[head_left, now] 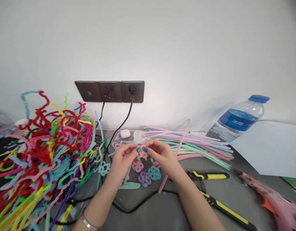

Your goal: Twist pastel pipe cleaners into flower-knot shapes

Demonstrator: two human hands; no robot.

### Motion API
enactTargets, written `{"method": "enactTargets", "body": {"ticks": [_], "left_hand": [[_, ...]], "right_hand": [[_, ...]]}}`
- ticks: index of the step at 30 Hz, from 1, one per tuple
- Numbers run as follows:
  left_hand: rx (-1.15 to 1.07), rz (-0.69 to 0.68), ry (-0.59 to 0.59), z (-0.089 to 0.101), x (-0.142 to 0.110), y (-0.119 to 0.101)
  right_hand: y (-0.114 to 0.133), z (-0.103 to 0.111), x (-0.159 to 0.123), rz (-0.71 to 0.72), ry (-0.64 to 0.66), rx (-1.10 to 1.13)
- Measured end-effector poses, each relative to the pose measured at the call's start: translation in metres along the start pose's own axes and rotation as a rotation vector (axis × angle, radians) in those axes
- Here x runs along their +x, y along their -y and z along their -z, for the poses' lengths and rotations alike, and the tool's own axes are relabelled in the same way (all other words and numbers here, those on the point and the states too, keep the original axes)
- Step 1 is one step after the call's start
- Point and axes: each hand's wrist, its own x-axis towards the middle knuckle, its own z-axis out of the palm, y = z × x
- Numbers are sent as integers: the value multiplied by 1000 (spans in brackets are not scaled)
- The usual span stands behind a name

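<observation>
My left hand (125,157) and my right hand (161,155) meet at the middle of the table, each pinching one side of a pink pipe-cleaner flower (142,152). The flower is made of small loops and is held up off the table. Just below it lie a dusty-pink flower (137,166), a purple flower (144,178) and a teal flower (154,173). A mint-green flower (104,168) rests left of my left wrist. A single pink pipe cleaner (183,139) slants up behind my right hand, partly hidden by it.
A tangled heap of coloured pipe cleaners (54,154) fills the left. Straight pastel pipe cleaners (201,144) lie behind my right hand. Yellow-and-black pliers (210,175), a pink glue gun (268,195), a water bottle (239,118) and white paper (275,147) are rightward. A black cable (126,210) crosses the table.
</observation>
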Motion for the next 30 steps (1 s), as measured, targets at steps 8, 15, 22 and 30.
{"method": "enactTargets", "body": {"ticks": [8,15,22,30], "left_hand": [[67,14,34,2,0,-2],[-116,126,58,0,-1,-1],[-302,225,88,-4,-5,-1],[-128,109,44,-2,-3,-3]], "right_hand": [[-2,0,-1,-66,32,49],[-4,-4,0,-66,-3,114],[4,-5,-1,-121,-5,171],[-6,-2,2,-141,-70,259]]}}
